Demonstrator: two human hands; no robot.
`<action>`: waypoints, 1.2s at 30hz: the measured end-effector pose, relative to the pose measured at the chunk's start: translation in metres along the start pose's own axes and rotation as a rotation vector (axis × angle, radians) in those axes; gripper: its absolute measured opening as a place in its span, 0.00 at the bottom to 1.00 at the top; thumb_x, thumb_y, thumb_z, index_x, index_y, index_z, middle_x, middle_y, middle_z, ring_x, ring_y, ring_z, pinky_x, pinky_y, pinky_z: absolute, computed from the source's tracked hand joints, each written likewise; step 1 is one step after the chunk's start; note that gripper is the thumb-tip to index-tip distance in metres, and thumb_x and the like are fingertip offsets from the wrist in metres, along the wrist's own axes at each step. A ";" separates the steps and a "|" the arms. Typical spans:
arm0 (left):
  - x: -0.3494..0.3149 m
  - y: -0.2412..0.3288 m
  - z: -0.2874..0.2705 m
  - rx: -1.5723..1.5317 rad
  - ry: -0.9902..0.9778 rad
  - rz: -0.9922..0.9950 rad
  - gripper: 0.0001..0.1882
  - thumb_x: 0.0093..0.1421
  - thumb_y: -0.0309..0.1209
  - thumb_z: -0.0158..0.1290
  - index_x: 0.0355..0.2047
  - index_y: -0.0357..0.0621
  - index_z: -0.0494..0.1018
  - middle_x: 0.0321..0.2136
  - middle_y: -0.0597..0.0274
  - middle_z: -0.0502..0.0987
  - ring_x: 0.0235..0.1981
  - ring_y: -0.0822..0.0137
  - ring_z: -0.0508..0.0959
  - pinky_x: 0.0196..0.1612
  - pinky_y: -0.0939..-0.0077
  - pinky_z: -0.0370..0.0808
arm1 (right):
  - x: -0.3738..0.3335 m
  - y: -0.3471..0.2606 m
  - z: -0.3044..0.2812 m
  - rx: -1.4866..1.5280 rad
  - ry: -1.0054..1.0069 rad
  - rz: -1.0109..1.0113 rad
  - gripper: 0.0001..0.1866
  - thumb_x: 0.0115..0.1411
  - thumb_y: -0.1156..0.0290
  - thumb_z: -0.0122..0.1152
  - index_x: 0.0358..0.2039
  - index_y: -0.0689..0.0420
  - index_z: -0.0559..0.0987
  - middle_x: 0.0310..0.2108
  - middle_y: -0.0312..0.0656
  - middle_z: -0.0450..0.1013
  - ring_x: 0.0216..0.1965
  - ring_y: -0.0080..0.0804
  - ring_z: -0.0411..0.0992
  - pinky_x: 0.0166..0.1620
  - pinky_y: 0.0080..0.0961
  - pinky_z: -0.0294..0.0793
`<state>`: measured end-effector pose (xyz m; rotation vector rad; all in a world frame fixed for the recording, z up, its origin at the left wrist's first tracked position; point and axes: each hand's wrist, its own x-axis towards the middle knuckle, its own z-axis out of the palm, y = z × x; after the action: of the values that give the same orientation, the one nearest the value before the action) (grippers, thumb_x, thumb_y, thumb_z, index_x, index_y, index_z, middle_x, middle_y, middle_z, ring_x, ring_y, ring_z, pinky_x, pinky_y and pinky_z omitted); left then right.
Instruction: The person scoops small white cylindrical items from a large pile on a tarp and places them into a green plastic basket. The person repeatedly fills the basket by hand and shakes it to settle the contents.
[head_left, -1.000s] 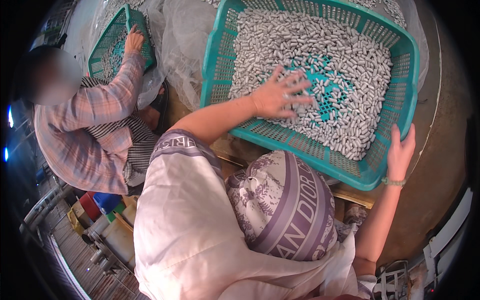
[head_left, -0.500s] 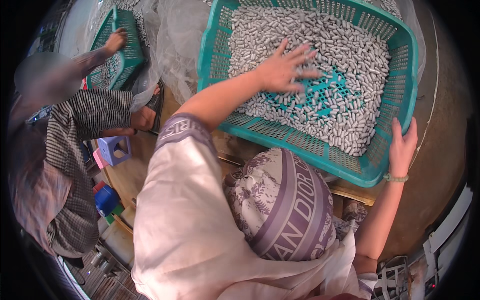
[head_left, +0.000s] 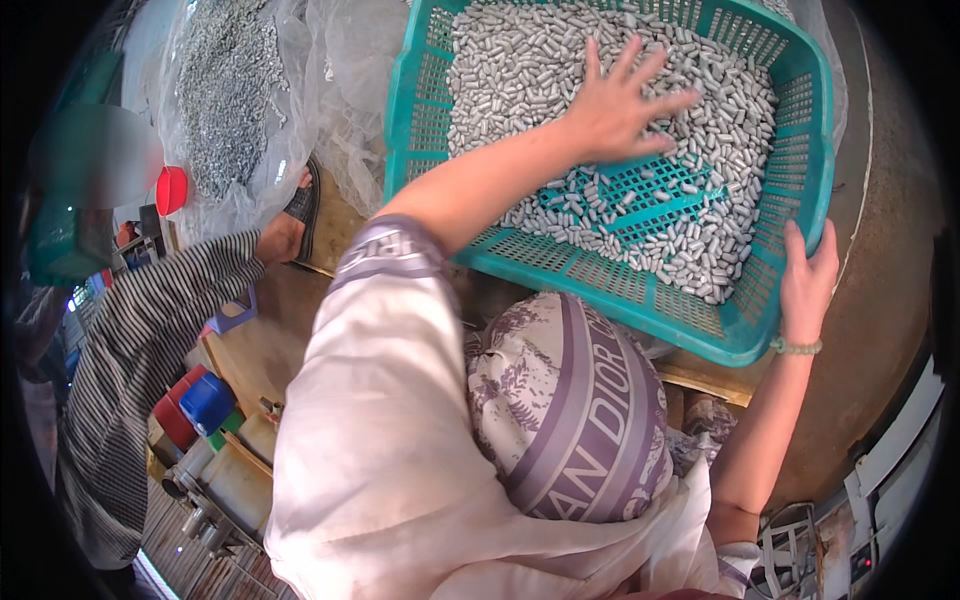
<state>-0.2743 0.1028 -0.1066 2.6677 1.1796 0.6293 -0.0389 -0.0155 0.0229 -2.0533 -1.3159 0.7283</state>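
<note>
A green plastic basket (head_left: 690,344) with slotted sides stands tilted in front of me. Many small silvery, capsule-shaped pieces (head_left: 510,75) lie in it, heaped thickest toward the far side. Over them my left hand (head_left: 622,115) is spread, palm down, touching the heap; it holds nothing that I can see. Below this hand a patch of the basket's bare mesh floor shows among scattered pieces. At the near right corner, my right hand (head_left: 808,285) grips the basket's rim, thumb inside and fingers over the outer side.
At left, a person in striped trousers (head_left: 160,320) is beside another green basket (head_left: 70,225). More grey pieces (head_left: 225,95) lie on clear plastic sheeting (head_left: 350,110). Near them are a red scoop-like container (head_left: 172,190), a blue container (head_left: 208,402) and metal machinery (head_left: 205,510).
My left hand has swept right and slightly away, and the bare mesh patch has shifted right. My right hand keeps its grip. The other person's basket has moved left, off the grey pieces.
</note>
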 end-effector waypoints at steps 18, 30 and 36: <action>-0.059 0.044 -0.027 -0.389 -0.473 0.213 0.46 0.47 0.54 0.58 0.63 0.64 0.48 0.65 0.57 0.46 0.66 0.49 0.42 0.58 0.27 0.36 | 0.003 0.001 -0.001 0.016 -0.040 0.031 0.14 0.58 0.69 0.54 0.39 0.67 0.70 0.32 0.44 0.73 0.34 0.26 0.69 0.40 0.25 0.68; -0.051 0.046 -0.029 -0.320 -0.571 -0.070 0.58 0.39 0.51 0.65 0.65 0.62 0.42 0.65 0.51 0.39 0.67 0.49 0.37 0.62 0.35 0.35 | 0.003 -0.003 0.006 0.027 -0.017 0.035 0.14 0.58 0.70 0.54 0.40 0.67 0.70 0.33 0.46 0.74 0.34 0.29 0.71 0.41 0.26 0.69; -0.051 0.044 -0.029 -0.379 -0.601 0.012 0.56 0.40 0.48 0.65 0.65 0.64 0.42 0.66 0.53 0.39 0.66 0.46 0.36 0.60 0.32 0.34 | 0.005 -0.003 0.006 0.051 -0.033 0.029 0.14 0.58 0.70 0.55 0.40 0.67 0.70 0.33 0.46 0.74 0.35 0.31 0.71 0.41 0.27 0.68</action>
<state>-0.2878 0.0349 -0.0829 2.2882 0.7809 0.0215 -0.0426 -0.0085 0.0203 -2.0319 -1.2746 0.8035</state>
